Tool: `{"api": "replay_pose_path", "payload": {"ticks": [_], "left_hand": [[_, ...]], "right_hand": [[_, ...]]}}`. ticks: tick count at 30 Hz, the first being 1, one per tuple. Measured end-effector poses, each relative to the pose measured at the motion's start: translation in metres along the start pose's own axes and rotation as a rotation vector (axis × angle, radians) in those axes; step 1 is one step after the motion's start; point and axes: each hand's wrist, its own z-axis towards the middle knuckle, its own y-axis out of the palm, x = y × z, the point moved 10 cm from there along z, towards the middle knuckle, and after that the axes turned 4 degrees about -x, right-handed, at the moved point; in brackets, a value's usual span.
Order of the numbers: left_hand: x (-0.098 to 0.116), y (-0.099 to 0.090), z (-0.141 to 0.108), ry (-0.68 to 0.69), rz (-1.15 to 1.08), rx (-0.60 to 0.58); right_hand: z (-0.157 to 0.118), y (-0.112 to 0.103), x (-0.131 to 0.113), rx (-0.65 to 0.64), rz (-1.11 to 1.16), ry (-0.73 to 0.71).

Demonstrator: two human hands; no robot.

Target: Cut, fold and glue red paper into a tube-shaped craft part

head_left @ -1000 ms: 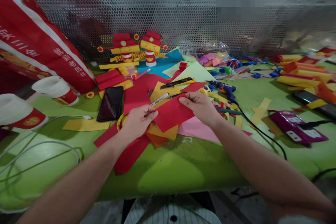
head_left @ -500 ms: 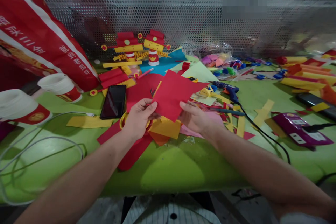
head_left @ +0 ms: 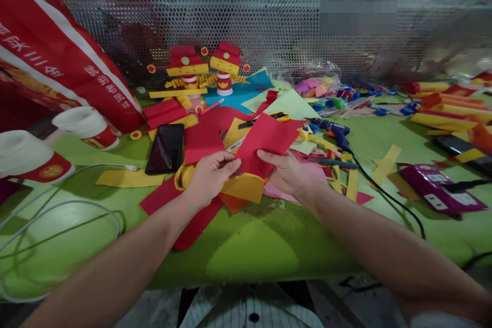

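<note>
Over the middle of the green table, holding a red sheet up with both hands: pinching its lower left edge between thumb and forefinger of the left hand, gripping its lower right side in the right hand, with thumb pressed on top and fingers mostly hidden beneath. Plain on the visible face, with straight edges; judged to be cut to outline but showing no fold, mark or glue, so apparently at an early stage. Farther back, near the mesh wall, standing side by side: two paper figures in red and yellow with pleated arms, complete by the look of them. Just beyond the phone, lying on the table: a folded red piece, apparently shaped already. Behind the sheet: a box cutter and a marker, both out of the hands. To the right, the glue gun, lying near offcuts suggestive of much cutting done. Left, as far as can be judged: most of the working of the red sheet.
</note>
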Motion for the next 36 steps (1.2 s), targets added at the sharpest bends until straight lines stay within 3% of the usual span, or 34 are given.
{"api": "replay_pose_path", "payload": {"ticks": [4,9,12,15,18,28,36], "left_hand": [[0.012,-0.001,-0.002,0.094,0.319,-0.025],[0.043,-0.005,-0.011,0.227,1.027,0.014],[0.040,-0.009,-0.012,0.134,1.380,-0.041],[0.028,-0.011,-0.012,0.062,1.580,-0.167],[0.022,-0.013,-0.013,0.044,1.642,-0.226],[0.013,-0.030,-0.009,-0.215,1.639,-0.205],[0.016,-0.042,-0.004,-0.206,1.437,-0.165]], "right_hand": [[0.001,-0.009,-0.005,0.059,-0.031,-0.056],[0.007,-0.027,-0.021,0.147,-0.034,-0.139],[0.012,-0.034,-0.033,0.156,-0.026,-0.198],[0.015,-0.043,-0.041,0.199,-0.022,-0.224],[0.015,-0.046,-0.044,0.234,-0.002,-0.227],[0.016,-0.048,-0.043,0.257,0.064,-0.199],[0.016,-0.052,-0.043,0.276,0.067,-0.189]]}}
